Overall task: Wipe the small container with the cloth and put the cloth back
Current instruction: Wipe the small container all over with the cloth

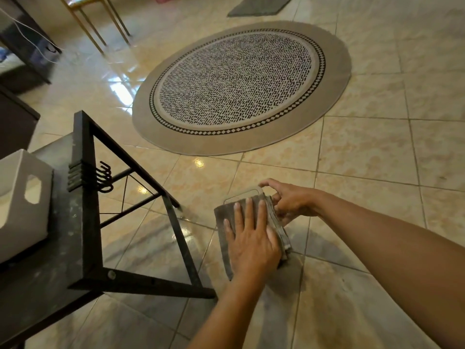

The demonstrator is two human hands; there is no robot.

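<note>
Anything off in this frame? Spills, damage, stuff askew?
Nothing spilled or broken. The right hand holds the clear container over the tiled floor, beside the black table, while the left hand presses the grey cloth flat on it. Only oddity: pale dusty specks on the table's top.

Head-worn camera looks down at nearby floor.

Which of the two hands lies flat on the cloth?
The left hand, pressed flat on the cloth; the right hand grips the container instead.
</note>
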